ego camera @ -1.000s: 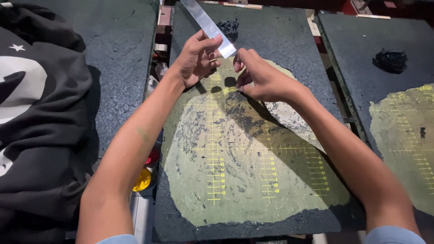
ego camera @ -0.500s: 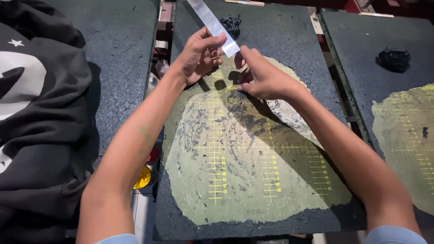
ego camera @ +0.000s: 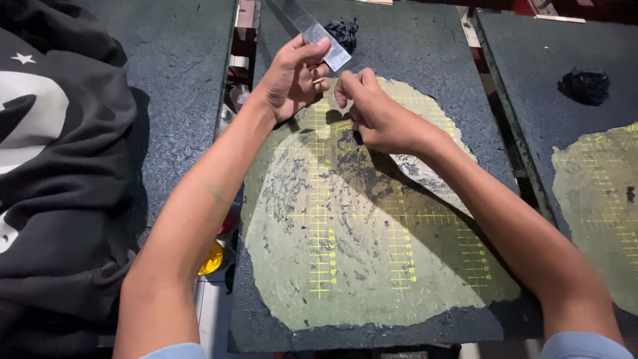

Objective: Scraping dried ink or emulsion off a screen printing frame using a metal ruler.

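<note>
1. The left hand [ego camera: 290, 80] is closed around a flat metal scraper blade [ego camera: 309, 30]; the thumb and fingers pinch its lower end, and the blade goes up and away to the top edge of the view.
2. The right hand [ego camera: 377, 116] is just beside the left hand, fingers curled together and pinching something very small at the blade's end; what it is I cannot tell.
3. Both hands are above the far part of the dark printing board [ego camera: 425, 46], over its yellowish glue patch [ego camera: 345, 252] with yellow grid lines.
4. A black lint clump [ego camera: 343, 30] lies on the board near the blade.
5. A black garment with white print [ego camera: 46, 166] lies on the left board.
6. Another black clump [ego camera: 583, 85] lies on the right board.
</note>
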